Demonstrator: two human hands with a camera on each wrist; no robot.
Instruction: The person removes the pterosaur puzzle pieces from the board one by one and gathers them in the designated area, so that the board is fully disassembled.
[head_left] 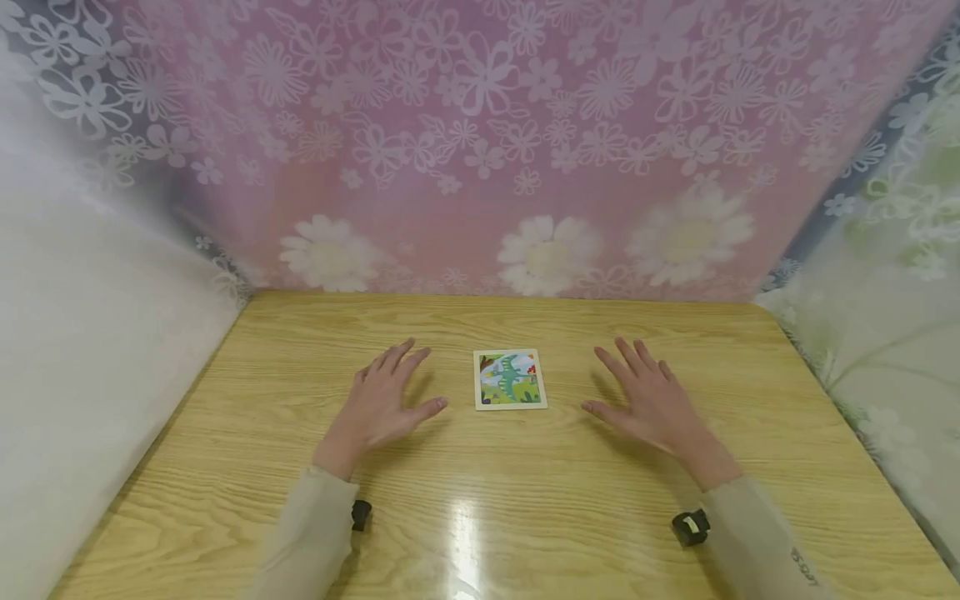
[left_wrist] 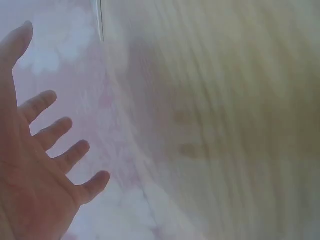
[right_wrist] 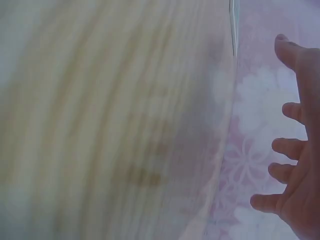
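A square picture board with a cream border lies flat on the wooden table, showing a green striped dinosaur among plants. To its left is my left hand, fingers spread and thumb pointing at the board. My right hand mirrors it on the other side, its thumb also toward the board. Both hands are apart from the board and hold nothing. In the left wrist view the left palm and spread fingers show; the right wrist view shows the right hand likewise. Only the board's thin edge appears there.
The wood-grain table ends at a pink flowered cloth at the back. Pale cloth hangs along the left side, and a flowered one along the right. A small black device sits at the right wrist.
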